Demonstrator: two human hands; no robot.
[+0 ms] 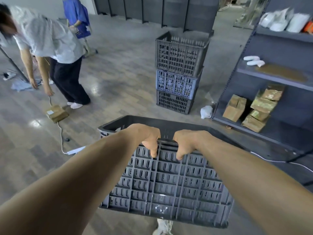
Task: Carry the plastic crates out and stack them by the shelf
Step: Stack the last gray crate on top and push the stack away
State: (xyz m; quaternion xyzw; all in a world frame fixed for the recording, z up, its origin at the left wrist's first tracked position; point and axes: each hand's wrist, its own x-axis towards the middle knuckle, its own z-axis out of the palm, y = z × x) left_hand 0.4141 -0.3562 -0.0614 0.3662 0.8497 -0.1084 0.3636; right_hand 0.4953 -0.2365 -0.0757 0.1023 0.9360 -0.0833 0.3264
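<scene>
I carry a dark grey slotted plastic crate (171, 187) in front of me, off the floor. My left hand (147, 138) and my right hand (187, 141) grip its near top rim side by side, fingers curled over the edge. Ahead stands a stack of three crates by the shelf: a dark grey crate (179, 53) on top, a blue crate (176, 83) in the middle and a dark grey one (174, 102) at the bottom. The grey metal shelf (271, 77) is on the right.
A person in a grey shirt (49, 39) bends over at the left near a cardboard parcel (56, 113) and a white cable (60, 133) on the floor. Another person in blue (77, 14) stands behind. Cardboard boxes (254, 107) sit on the shelf; a white bag (206, 111) lies beside it.
</scene>
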